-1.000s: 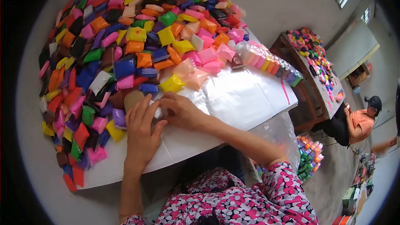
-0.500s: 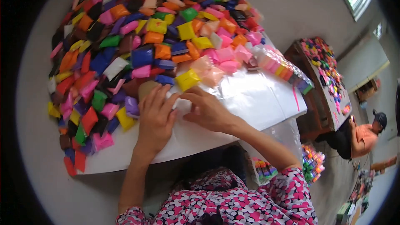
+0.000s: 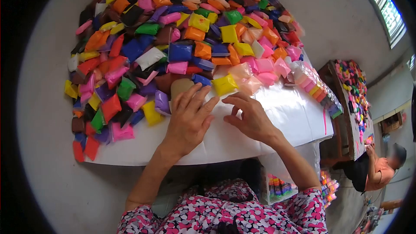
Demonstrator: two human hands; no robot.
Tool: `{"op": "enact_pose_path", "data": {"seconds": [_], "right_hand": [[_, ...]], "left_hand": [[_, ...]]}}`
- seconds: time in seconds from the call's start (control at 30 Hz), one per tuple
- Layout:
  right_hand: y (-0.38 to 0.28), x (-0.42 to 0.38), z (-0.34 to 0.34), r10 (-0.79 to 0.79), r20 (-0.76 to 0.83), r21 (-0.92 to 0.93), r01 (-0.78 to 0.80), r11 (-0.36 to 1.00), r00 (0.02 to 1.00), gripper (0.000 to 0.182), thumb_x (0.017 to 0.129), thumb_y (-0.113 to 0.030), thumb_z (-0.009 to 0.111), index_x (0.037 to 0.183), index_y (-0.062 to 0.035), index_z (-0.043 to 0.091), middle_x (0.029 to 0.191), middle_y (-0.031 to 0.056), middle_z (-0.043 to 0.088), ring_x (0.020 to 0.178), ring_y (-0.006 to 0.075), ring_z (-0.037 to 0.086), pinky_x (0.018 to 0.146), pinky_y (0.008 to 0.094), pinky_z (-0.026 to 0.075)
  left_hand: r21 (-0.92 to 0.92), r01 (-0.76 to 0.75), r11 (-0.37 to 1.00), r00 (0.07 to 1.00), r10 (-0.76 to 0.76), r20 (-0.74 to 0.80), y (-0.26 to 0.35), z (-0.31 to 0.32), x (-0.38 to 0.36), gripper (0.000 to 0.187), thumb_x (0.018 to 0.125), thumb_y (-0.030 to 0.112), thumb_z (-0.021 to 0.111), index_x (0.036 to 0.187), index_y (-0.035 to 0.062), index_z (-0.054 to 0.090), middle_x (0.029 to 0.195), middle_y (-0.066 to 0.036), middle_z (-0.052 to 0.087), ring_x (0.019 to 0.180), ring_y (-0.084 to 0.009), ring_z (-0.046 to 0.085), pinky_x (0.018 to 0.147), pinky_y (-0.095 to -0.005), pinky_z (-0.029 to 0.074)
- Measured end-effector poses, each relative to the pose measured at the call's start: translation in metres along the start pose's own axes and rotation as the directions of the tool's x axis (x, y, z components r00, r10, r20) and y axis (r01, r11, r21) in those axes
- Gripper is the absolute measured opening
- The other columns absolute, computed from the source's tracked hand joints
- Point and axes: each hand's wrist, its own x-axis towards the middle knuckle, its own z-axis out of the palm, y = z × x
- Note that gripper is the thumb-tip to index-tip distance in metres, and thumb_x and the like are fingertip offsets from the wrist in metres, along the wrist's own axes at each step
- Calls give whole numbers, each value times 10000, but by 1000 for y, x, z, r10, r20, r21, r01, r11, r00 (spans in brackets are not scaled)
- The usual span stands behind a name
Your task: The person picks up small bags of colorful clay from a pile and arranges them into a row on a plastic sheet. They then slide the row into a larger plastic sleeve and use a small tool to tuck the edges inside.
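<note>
Left hand [image 3: 188,120] palm down, fingers spread, over a tan rounded item [image 3: 182,86], right hand [image 3: 250,120] loosely bent, thumb apart, near a yellow plastic packet [image 3: 224,85], coloured packets [image 3: 180,53] heaped toward the white-covered table [image 3: 234,149]'s far edge

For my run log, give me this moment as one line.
left hand: fingers spread, overlapping tan object; right hand: fingers curled, near yellow packet; white tabletop: colored packets piled

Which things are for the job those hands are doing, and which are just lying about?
Probably for the job:
- colourful packets piled up
- tan thing by the left hand
- white-covered table

Probably just around:
- other table behind
- window
- pink streak near the table's edge
</note>
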Motion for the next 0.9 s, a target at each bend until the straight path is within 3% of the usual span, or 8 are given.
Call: {"op": "enact_pose_path", "data": {"seconds": [0.1, 0.17, 0.23, 0.27, 0.37, 0.6, 0.9], "right_hand": [[15, 7, -11, -2, -104, -39, -2, 999, 995, 301, 757, -52, 729, 1047, -19, 657, 1008, 138, 628, 788, 260, 663, 722, 371, 527], [38, 21, -20, -125, -256, -267, 54, 962, 958, 238, 772, -82, 709, 1004, -46, 671, 980, 120, 645, 797, 294, 662, 722, 387, 525], [40, 36, -35, -17, -312, -422, -123, 898, 950, 201, 785, -128, 691, 975, -60, 680, 991, 101, 654, 812, 318, 660, 721, 407, 520], [48, 44, -41, -38, -354, -457, -137, 879, 934, 195, 795, -164, 675, 960, -61, 684, 955, 108, 669, 806, 317, 662, 710, 420, 516], [58, 59, -50, -27, -431, -403, -166, 900, 902, 166, 801, -164, 657, 922, -52, 679, 898, 121, 680, 798, 320, 660, 700, 436, 509], [54, 68, -44, 75, -437, -474, -300, 828, 896, 177, 811, -217, 604, 823, -57, 678, 757, 163, 668, 741, 343, 659, 642, 470, 491], [56, 88, -33, 10, -404, -428, -199, 882, 915, 167, 816, -196, 606, 791, -48, 680, 745, 166, 667, 709, 341, 656, 633, 474, 489]], "left_hand": [[-18, -2, 1000, 1000, 2, -12, -1, 0, 0, 470, 812, 94, 685, 1272, 90, 586, 1397, -118, 501, 1332, -310, 425, 1072, -461, 309], [-36, -8, 999, 1000, 7, -30, -1, 0, 0, 474, 799, 80, 691, 1262, 89, 591, 1389, -121, 510, 1324, -310, 437, 1072, -454, 312], [-68, -20, 997, 997, 15, -77, -1, -1, -1, 471, 787, 65, 697, 1247, 83, 601, 1367, -128, 532, 1302, -315, 464, 1064, -450, 326], [-83, -27, 996, 995, 18, -102, -1, -1, 0, 469, 781, 58, 701, 1240, 80, 606, 1356, -132, 543, 1291, -318, 478, 1059, -448, 333], [-92, -56, 994, 985, 40, -168, -5, -2, -4, 375, 802, 59, 678, 1171, 21, 626, 1316, -151, 557, 1264, -330, 491, 1027, -456, 376], [-154, -43, 987, 958, -3, -287, -4, -9, -8, 267, 808, -16, 636, 1074, -18, 645, 1218, -178, 615, 1159, -373, 564, 978, -442, 447], [-168, -35, 985, 940, -24, -341, 0, -9, -8, 241, 814, -61, 603, 1049, -26, 644, 1159, -180, 639, 1098, -374, 596, 938, -437, 481]]}}
